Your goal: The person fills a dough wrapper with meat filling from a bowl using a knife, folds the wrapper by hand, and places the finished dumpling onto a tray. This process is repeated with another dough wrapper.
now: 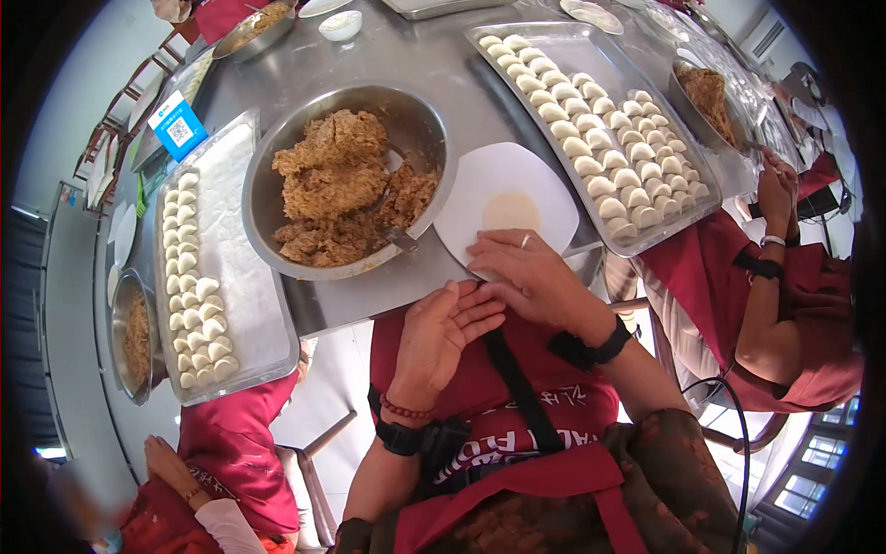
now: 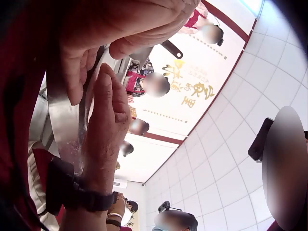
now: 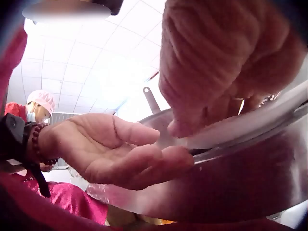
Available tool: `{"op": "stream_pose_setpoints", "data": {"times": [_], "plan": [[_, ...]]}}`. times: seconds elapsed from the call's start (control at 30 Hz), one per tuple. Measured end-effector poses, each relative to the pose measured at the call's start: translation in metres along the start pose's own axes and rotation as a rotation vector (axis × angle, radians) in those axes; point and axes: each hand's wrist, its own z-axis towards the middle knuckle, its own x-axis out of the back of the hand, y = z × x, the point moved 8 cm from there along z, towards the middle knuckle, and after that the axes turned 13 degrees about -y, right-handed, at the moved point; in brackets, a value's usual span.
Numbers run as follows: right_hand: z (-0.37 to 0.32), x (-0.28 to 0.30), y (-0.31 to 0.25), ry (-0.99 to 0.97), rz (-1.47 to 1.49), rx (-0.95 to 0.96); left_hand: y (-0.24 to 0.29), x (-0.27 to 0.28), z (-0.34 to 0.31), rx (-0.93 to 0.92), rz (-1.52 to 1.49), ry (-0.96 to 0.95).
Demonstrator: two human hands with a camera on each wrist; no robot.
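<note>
A round dough wrapper lies on a white plate at the table's near edge. My right hand, with a ring on it, reaches over the plate's near rim, fingers extended close to the wrapper. Palm up, my left hand is just in front of the plate, its fingers loosely bent beneath the right hand and nothing on the palm. In the right wrist view the left hand sits below the plate rim. Left of the plate, a steel bowl contains brown filling and a metal utensil.
A tray with rows of dumplings stands left of the bowl. Another tray, filled with dumplings, lies to the right. A blue QR-code card is at the left tray's far end. People sit on both sides.
</note>
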Motion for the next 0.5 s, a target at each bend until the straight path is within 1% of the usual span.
{"op": "stream_pose_setpoints", "data": {"times": [0.03, 0.13, 0.23, 0.33, 0.43, 0.5], "plan": [[-0.004, 0.0, -0.003, -0.006, 0.016, 0.014, 0.0, -0.001, -0.001, -0.002, 0.0, 0.009], [-0.015, 0.014, -0.011, 0.074, -0.075, -0.075, -0.002, 0.002, -0.002, 0.008, 0.011, 0.024], [-0.024, 0.012, -0.005, 0.124, -0.193, -0.182, -0.004, 0.003, -0.002, 0.015, 0.028, 0.028], [-0.029, 0.004, 0.001, 0.116, -0.252, -0.189, -0.004, 0.001, -0.002, 0.009, 0.043, 0.03], [-0.033, 0.006, 0.005, 0.197, -0.105, -0.184, -0.003, -0.001, -0.002, 0.008, 0.048, 0.025], [-0.033, 0.008, 0.008, 0.225, -0.078, -0.168, -0.003, -0.003, -0.003, 0.01, 0.049, 0.02]]}}
